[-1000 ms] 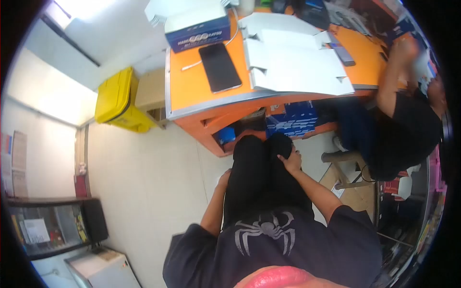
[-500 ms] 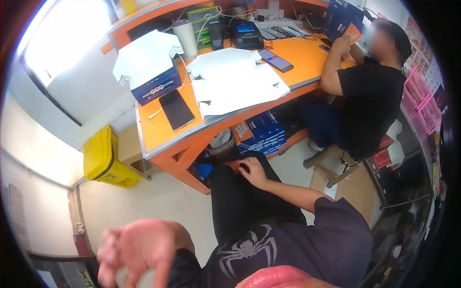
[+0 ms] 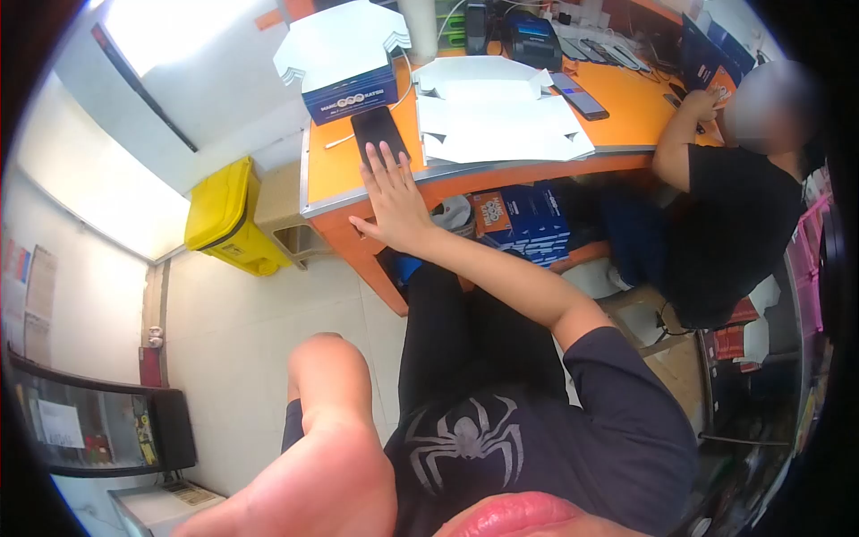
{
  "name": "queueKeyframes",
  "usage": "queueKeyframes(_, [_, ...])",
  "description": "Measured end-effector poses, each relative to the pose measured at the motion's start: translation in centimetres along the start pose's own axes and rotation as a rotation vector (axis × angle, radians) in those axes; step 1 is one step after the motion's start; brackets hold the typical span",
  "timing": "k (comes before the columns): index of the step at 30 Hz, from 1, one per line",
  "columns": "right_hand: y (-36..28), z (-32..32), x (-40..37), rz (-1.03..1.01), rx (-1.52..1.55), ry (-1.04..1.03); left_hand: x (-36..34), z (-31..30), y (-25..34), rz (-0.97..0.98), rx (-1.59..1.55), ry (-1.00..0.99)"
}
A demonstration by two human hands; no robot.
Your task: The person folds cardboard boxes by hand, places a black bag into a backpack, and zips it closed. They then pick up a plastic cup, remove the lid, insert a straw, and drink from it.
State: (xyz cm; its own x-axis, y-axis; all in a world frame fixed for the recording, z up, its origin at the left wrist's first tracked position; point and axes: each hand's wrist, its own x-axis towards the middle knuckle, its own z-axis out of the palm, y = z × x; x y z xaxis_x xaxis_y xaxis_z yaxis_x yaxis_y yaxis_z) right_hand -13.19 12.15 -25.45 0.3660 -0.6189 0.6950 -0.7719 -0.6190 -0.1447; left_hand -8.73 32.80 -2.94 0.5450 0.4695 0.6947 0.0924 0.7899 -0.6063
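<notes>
My right hand [image 3: 398, 208] reaches out to the desk's front edge with its fingers spread, holding nothing. Its fingertips overlap the lower part of a dark smartphone [image 3: 378, 131] lying on the orange desk top. My left hand [image 3: 295, 488] is raised close to the camera at the bottom left, its fingers cut off by the frame. Right of the phone lies a flat stack of white die-cut card sheets [image 3: 501, 112]. Behind the phone, a blue printed box [image 3: 352, 98] carries more white card blanks [image 3: 344, 40].
A person in black [image 3: 743, 215] sits at the desk's right, holding an orange card [image 3: 721, 87]. Another phone [image 3: 580, 96] lies beyond the sheets. Blue boxes [image 3: 523, 219] are stacked under the desk. A yellow bin [image 3: 219, 210] stands left of it.
My right hand has moved from my lap up to the desk edge by the phone. My left hand has come closer to the camera, its fingers leaving view. The view has shifted.
</notes>
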Motion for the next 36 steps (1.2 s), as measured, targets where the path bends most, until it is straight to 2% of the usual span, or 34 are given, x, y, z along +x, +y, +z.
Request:
queueKeyframes(1, [0.1, 0.5, 0.6, -0.004, -0.004, -0.027, 0.3, -0.4, 0.0, 0.062, 0.132, -0.039])
queueKeyframes(4, [-0.1, 1.2, 1.6, -0.008, -0.066, -0.096, 1.1, -0.7, 0.2, 0.054, 0.169, -0.092])
queueKeyframes(7, [-0.4, 1.6, 2.2, -0.035, -0.180, -0.108, 3.3, -4.1, 2.1, 0.252, 0.948, -0.388])
queueKeyframes(11, [-1.0, 2.2, 2.4, -0.052, -0.308, -0.129, 3.7, -4.4, 3.0, 0.221, 0.913, -0.414])
queueKeyframes(14, [-2.0, 1.8, 2.6, 0.001, -0.391, -0.258, 3.8, -4.5, 3.4, 0.173, 0.905, -0.440])
queueKeyframes(16, [-2.0, 2.0, 2.5, 0.004, -0.416, -0.266, 3.6, -4.1, 3.2, 0.146, 0.887, -0.454])
queueKeyframes(19, [-2.0, 2.0, 2.3, 0.035, -0.412, -0.241, 2.3, -1.2, 1.6, -0.008, 0.187, -0.155])
queueKeyframes(22, [-2.9, 2.0, 2.3, 0.103, -0.321, -0.222, 2.3, -0.9, 1.6, -0.029, 0.151, -0.165])
queueKeyframes(24, [-4.5, 2.1, 2.7, 0.175, -0.286, -0.286, 4.6, -3.5, 3.9, -0.118, 0.400, -0.515])
queueKeyframes(26, [-7.3, 4.0, 3.7, 0.190, 0.029, -0.237, 3.9, -3.0, 3.9, -0.112, 0.409, -0.509])
queueKeyframes(27, [-8.8, 4.7, 3.8, 0.208, 0.209, -0.195, 1.4, -0.3, 2.7, -0.073, 0.286, -0.342])
queueKeyframes(28, [-9.8, 5.0, 3.7, 0.156, 0.434, -0.042, 0.0, 1.1, 2.1, -0.031, 0.167, -0.170])
queueKeyframes(30, [-11.7, 5.4, 3.5, 0.038, 0.867, 0.281, -0.4, 1.4, 2.3, 0.005, 0.240, -0.187])
queueKeyframes(33, [-12.3, 3.9, -0.1, 0.284, 1.454, -0.014, -0.2, 0.5, 2.5, 0.017, 0.323, -0.226])
queueKeyframes(35, [-10.2, 5.8, -4.0, 0.453, 1.509, -0.222, 0.3, -0.8, 2.9, -0.029, 0.390, -0.307])
queueKeyframes(36, [-8.6, 5.7, -6.1, 0.783, 1.663, -0.319, 0.9, -1.6, 3.8, -0.086, 0.439, -0.376])
